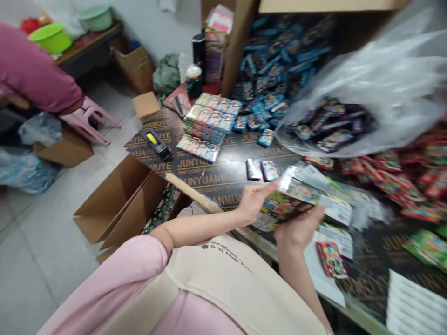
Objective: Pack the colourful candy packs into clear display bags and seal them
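Observation:
Both of my hands hold a colourful printed box (284, 203) over the table's front edge. My left hand (252, 204) pinches its left side with thumb and fingers. Under its right end, my right hand (301, 228) grips it with the thumb on top. Some of the fingers are hidden behind the box. Just beyond it, two small dark packets (261, 170) lie side by side on the table (223, 179). A red packet (331, 258) rests on white paper to the right of my right hand.
Stacked packet sheets (213, 116) stand at the back, near a black and yellow device (157, 145). Blue packets (268, 93) fill a carton, beside a plastic bag (377, 88) and red packets (412, 181). An open carton (108, 200) sits left; a person (35, 70) is farther left.

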Demonstrator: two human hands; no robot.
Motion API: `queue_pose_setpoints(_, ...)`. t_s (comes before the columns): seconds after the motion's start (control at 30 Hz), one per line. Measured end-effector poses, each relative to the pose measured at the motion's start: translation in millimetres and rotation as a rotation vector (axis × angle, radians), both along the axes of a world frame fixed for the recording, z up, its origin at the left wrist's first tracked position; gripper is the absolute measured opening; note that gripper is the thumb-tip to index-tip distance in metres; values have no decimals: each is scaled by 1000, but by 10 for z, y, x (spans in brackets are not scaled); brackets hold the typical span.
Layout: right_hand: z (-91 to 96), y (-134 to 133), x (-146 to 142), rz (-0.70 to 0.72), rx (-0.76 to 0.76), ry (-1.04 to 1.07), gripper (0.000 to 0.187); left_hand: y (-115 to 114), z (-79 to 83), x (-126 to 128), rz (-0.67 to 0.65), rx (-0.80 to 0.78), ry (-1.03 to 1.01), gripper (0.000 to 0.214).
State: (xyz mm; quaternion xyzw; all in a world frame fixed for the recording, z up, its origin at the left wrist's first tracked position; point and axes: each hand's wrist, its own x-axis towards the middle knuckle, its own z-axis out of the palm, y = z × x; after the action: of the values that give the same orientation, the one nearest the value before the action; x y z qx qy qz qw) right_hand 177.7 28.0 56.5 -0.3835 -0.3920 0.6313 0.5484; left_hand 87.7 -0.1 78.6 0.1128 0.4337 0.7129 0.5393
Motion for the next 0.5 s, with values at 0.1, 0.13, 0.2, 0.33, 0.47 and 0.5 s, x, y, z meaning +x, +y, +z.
queue_pose_setpoints(0.1, 56, 21, 61, 42, 128, -8, 33, -39, 39, -110, -76, 41, -8, 29)
queue_pose_setpoints(0.13, 90, 35, 94, 76, 154, -6, 30, -56, 61, -156, -107, 49, 22, 23)
queue_pose_setpoints(0.2, 173, 62, 154, 108, 214, -7, 28, -90, 115, -247, -153, 88, 168, 16)
queue_pose_setpoints(0.33, 318, 98, 223, 29, 419, -154, 34, -155, 254, -387, -255, 319, 718, 16)
queue_pose_setpoints(0.47, 394, 93, 349, 73, 583, -406, 21, -162, 387, -484, -315, 333, 1025, 5)
queue_pose_setpoints(0.5, 417, 88, 388, 96, 595, -469, 20, -141, 415, -508, -300, 288, 1048, 3)
